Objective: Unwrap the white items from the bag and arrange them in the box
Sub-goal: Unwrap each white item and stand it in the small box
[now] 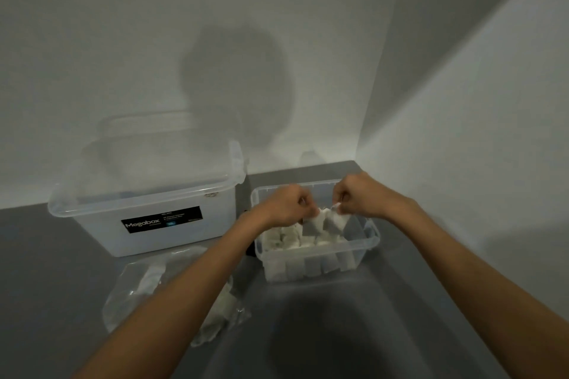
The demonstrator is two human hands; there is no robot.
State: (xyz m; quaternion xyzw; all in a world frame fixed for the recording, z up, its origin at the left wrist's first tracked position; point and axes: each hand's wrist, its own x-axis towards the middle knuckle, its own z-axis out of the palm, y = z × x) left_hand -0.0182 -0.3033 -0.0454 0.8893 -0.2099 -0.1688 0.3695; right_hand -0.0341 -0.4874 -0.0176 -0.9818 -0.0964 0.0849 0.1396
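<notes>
A small clear open box (pixel 374 238) stands on the grey floor near the wall corner, with several white items (pixel 286 238) packed inside. Over the box, my left hand (pixel 288 204) and my right hand (pixel 358 197) both pinch the top edges of a white wrapped item (pixel 331 221) that hangs between them above the box's contents. A clear plastic bag (pixel 138 292) with more white items lies on the floor at the lower left, partly hidden by my left forearm.
A large lidded translucent storage box (pixel 147 209) with a black "Megabox" label stands left of the small box against the wall. White walls meet in a corner behind and to the right. Grey floor stretches in front.
</notes>
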